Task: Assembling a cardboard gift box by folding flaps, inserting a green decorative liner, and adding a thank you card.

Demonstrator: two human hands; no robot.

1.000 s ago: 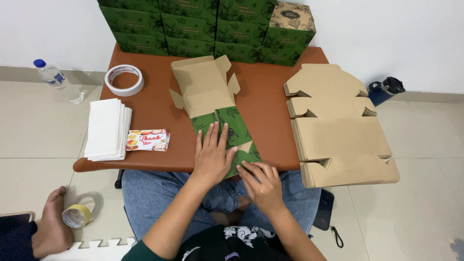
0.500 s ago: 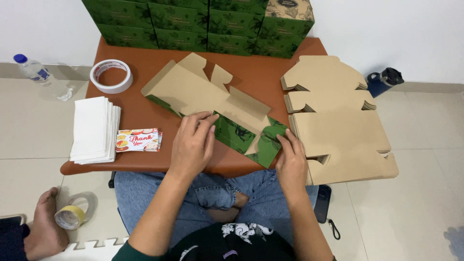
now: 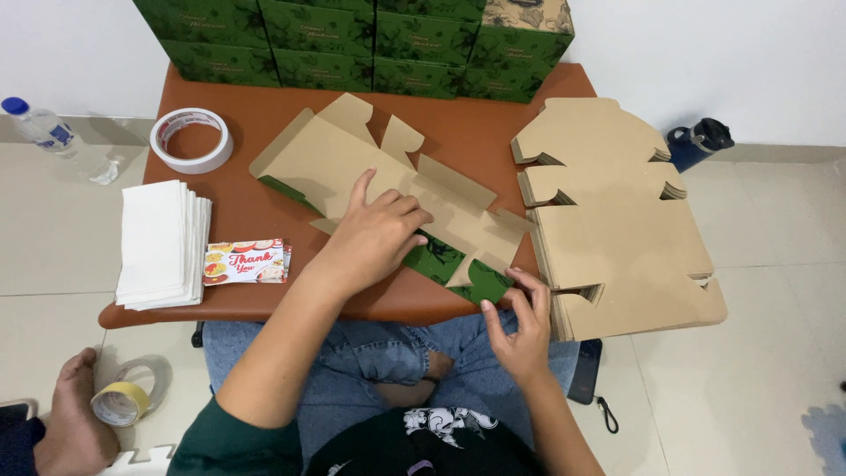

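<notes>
Cardboard box blank (image 3: 370, 172), brown on top with a green printed underside, lies unfolded and flat across the middle of the brown desk (image 3: 476, 123), running diagonally from upper left to the near edge. Nearest the person, the right hand (image 3: 520, 330) pinches the blank's green corner flap at the desk's front edge, fingers bent around it. The left hand (image 3: 374, 238) presses palm-down on the middle of the blank, fingers spread and flat, gripping nothing. Just right of the blank, a stack of flat brown blanks (image 3: 617, 229) overhangs the desk's right corner. To the left, a small pile of printed cards (image 3: 245, 262) lies beside a stack of white paper (image 3: 159, 242). Farther back on the left sits a roll of white tape (image 3: 190, 139). Along the far edge, green folded boxes (image 3: 352, 40) stand stacked against the wall. On the floor, a water bottle (image 3: 48, 132) lies at the far left and a dark blue flask (image 3: 696, 141) at the far right. At the lower left corner, another person's hand (image 3: 75, 423) rests beside a yellow tape roll (image 3: 119, 404).
</notes>
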